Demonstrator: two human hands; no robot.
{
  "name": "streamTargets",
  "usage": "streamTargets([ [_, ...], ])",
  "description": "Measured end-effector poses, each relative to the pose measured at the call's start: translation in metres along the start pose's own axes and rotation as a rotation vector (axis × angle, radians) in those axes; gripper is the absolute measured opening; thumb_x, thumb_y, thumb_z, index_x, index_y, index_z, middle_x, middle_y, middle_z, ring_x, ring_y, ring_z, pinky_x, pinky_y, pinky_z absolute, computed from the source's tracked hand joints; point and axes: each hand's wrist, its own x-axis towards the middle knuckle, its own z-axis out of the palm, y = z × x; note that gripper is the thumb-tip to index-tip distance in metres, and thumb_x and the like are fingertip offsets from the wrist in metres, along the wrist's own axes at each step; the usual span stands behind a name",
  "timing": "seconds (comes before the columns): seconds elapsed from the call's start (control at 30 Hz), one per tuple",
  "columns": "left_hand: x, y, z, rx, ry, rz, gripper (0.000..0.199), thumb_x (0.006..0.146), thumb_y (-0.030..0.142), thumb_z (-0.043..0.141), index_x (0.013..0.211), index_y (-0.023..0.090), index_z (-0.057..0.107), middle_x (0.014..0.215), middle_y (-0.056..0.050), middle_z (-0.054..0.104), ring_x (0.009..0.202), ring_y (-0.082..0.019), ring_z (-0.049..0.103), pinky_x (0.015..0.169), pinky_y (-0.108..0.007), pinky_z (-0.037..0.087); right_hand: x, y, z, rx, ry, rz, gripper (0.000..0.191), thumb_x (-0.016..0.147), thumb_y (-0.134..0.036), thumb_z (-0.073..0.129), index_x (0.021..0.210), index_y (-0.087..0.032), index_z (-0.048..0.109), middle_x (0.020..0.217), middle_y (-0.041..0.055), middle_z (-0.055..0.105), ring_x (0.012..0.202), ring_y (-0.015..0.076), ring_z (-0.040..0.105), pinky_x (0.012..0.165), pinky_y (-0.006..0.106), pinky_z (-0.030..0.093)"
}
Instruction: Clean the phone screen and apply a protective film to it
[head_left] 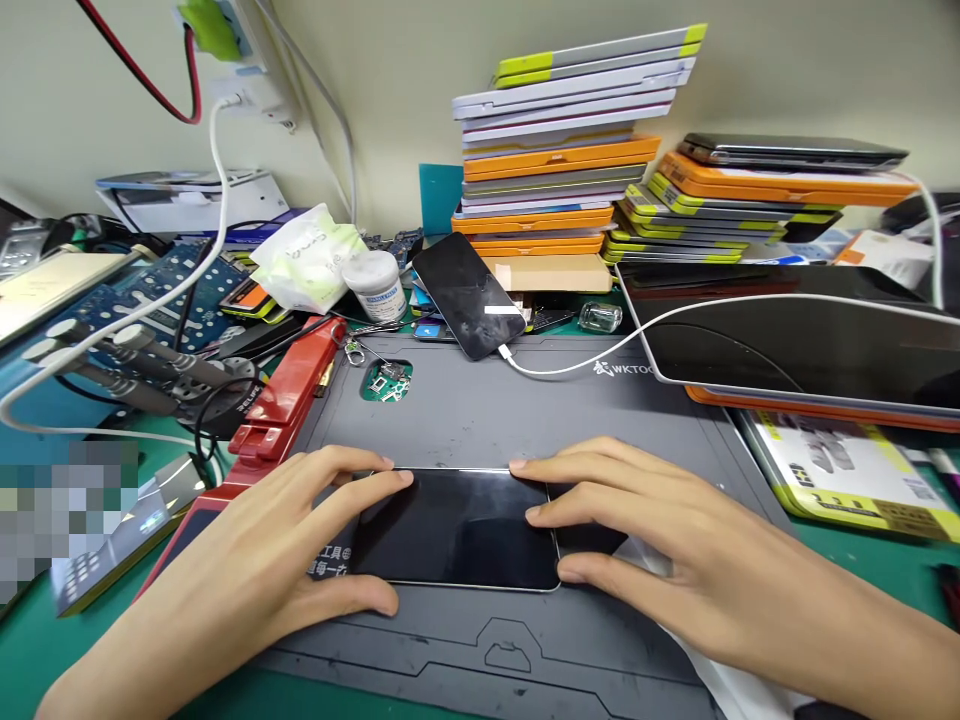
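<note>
A dark phone [457, 530] lies flat, screen up and lengthwise, on the grey work mat [450, 420]. My left hand [315, 540] is at its left end, with fingertips on the top edge and screen and the thumb by the bottom edge. At the right end my right hand [637, 520] touches the phone's top edge, screen and lower right corner with spread fingertips. Both hands have their fingers apart. A white cloth or sheet [720, 660] is partly hidden beneath my right hand.
Behind the mat, a second phone [472, 300] is plugged into a white cable [570, 368]. Stacked boxes [555, 160] stand at the back. A large tablet [795, 340] lies at right; a red tool [289, 390] and a white jar [375, 285] are at left.
</note>
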Motion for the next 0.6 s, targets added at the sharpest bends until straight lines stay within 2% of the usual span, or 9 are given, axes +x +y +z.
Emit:
streamTargets([
  [0.1, 0.000, 0.002, -0.001, -0.019, -0.004, -0.001, 0.070, 0.101, 0.075, 0.061, 0.156, 0.035, 0.049, 0.138, -0.003, 0.066, 0.120, -0.022, 0.072, 0.100, -0.033, 0.058, -0.001, 0.002, 0.001, -0.040, 0.001, -0.001, 0.022, 0.111, -0.051, 0.057, 0.128, -0.044, 0.070, 0.156, -0.0120, 0.060, 0.141, 0.0164, 0.059, 0.121, 0.040, 0.052],
  [0.23, 0.004, 0.006, -0.005, -0.085, -0.020, -0.029, 0.068, 0.101, 0.071, 0.064, 0.156, 0.035, 0.047, 0.135, -0.002, 0.065, 0.120, -0.020, 0.070, 0.102, -0.031, 0.056, -0.003, 0.008, 0.003, -0.112, 0.030, -0.025, 0.026, 0.111, -0.055, 0.058, 0.134, -0.049, 0.068, 0.157, -0.0117, 0.060, 0.141, 0.0174, 0.061, 0.113, 0.037, 0.060],
  [0.37, 0.010, 0.008, -0.011, -0.193, -0.054, -0.056, 0.073, 0.094, 0.070, 0.072, 0.153, 0.035, 0.048, 0.129, -0.001, 0.066, 0.116, -0.021, 0.070, 0.098, -0.032, 0.059, -0.007, 0.019, 0.009, -0.166, 0.049, -0.031, 0.035, 0.106, -0.055, 0.065, 0.141, -0.049, 0.066, 0.157, -0.0075, 0.061, 0.141, 0.0217, 0.062, 0.109, 0.038, 0.063],
  [0.5, 0.013, 0.008, -0.014, -0.229, -0.033, -0.058, 0.077, 0.089, 0.063, 0.081, 0.152, 0.032, 0.051, 0.127, -0.003, 0.065, 0.111, -0.023, 0.069, 0.094, -0.035, 0.060, -0.012, 0.032, 0.014, -0.193, 0.026, 0.004, 0.036, 0.104, -0.053, 0.069, 0.139, -0.045, 0.069, 0.158, -0.0019, 0.060, 0.138, 0.0255, 0.065, 0.110, 0.039, 0.062],
  [0.6, 0.015, 0.007, -0.013, -0.190, 0.013, -0.026, 0.081, 0.085, 0.066, 0.083, 0.149, 0.027, 0.054, 0.124, -0.004, 0.067, 0.107, -0.024, 0.070, 0.092, -0.036, 0.059, -0.016, 0.047, 0.014, -0.226, 0.043, -0.009, 0.037, 0.102, -0.052, 0.072, 0.138, -0.046, 0.070, 0.157, -0.0029, 0.061, 0.139, 0.0254, 0.065, 0.111, 0.036, 0.061],
])
